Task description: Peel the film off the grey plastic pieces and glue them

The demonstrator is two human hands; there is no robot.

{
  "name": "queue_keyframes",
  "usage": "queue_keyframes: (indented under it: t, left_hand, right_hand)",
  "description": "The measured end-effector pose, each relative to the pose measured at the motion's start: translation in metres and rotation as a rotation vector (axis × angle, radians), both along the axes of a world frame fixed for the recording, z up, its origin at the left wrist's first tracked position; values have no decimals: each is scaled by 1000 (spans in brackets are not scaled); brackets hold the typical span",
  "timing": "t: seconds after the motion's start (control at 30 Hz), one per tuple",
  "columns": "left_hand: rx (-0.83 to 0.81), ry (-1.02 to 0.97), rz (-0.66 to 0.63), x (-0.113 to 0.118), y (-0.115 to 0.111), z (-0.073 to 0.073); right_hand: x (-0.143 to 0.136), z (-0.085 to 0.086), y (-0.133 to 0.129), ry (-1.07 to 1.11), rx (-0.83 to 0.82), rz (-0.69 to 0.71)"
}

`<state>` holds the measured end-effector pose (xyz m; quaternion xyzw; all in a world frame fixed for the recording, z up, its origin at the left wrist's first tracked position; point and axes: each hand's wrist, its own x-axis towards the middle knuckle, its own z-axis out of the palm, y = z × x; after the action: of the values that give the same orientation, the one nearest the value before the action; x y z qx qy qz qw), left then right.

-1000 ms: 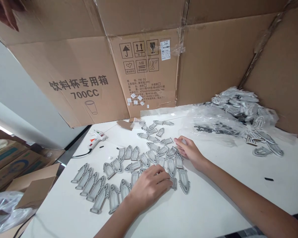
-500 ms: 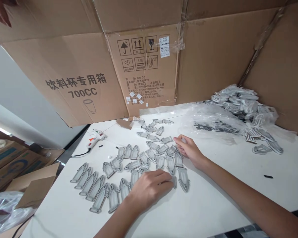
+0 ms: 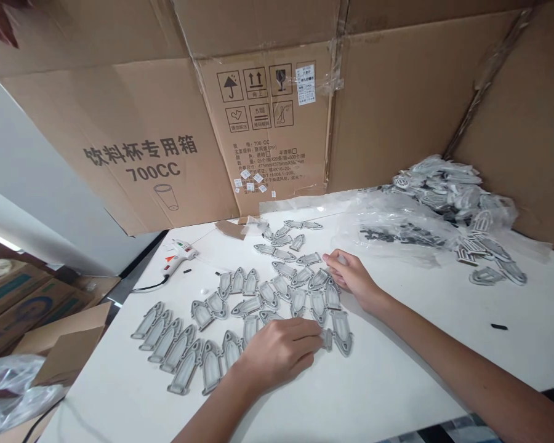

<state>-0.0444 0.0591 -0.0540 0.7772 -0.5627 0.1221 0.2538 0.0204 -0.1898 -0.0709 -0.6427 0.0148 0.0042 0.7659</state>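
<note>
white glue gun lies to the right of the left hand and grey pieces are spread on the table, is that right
No: the head view shows the white glue gun to the left of the left hand. Grey pieces are spread on the table.

soft light brightens the table [image 3: 443,295], plastic wrap [image 3: 383,213] glints, and shadows fall faintly.

The left forearm [image 3: 219,409] and the right forearm [image 3: 425,338] are bare, slim and smooth, each tapering toward the wrist. The left grip [image 3: 284,351] and the right grip [image 3: 348,271] are bare human hands with slender fingers. At the bottom right edge shows some cloth [image 3: 461,429] in black and pale blue-grey, perhaps clothing, too cropped to tell the garment.
</note>
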Motion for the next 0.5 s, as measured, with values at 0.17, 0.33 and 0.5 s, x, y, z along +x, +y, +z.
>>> queue_keyframes:
  t: [0.17, 0.33, 0.5]
  left_hand:
    - [6, -44, -10, -1, -5, 1]
    - [36, -89, 50, -3, -6, 5]
    - [111, -137, 83, -10, -5, 11]
  right_hand:
    - [2, -4, -2, -11, 3, -5]
    - [3, -5, -1, -11, 3, -8]
    - [1, -3, 1, -34, -25, -20]
